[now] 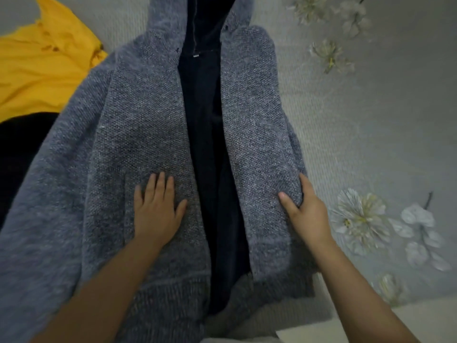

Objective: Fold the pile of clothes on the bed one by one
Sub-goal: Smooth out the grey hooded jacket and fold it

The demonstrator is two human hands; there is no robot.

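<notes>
A grey knitted hooded jacket (148,115) lies spread on the bed, front up, unzipped, with its dark navy lining (205,144) showing down the middle. My left hand (158,209) rests flat on the left front panel, fingers straight and spread. At the jacket's right side edge, my right hand (306,209) grips the fabric, thumb on top and fingers tucked under the edge. The jacket's left sleeve hangs toward the lower left.
A yellow garment (42,65) lies crumpled at the upper left, with a black garment (19,154) below it, partly under the jacket. The grey bedsheet (371,134) has white flower prints on the right. The bed's near edge runs along the lower right.
</notes>
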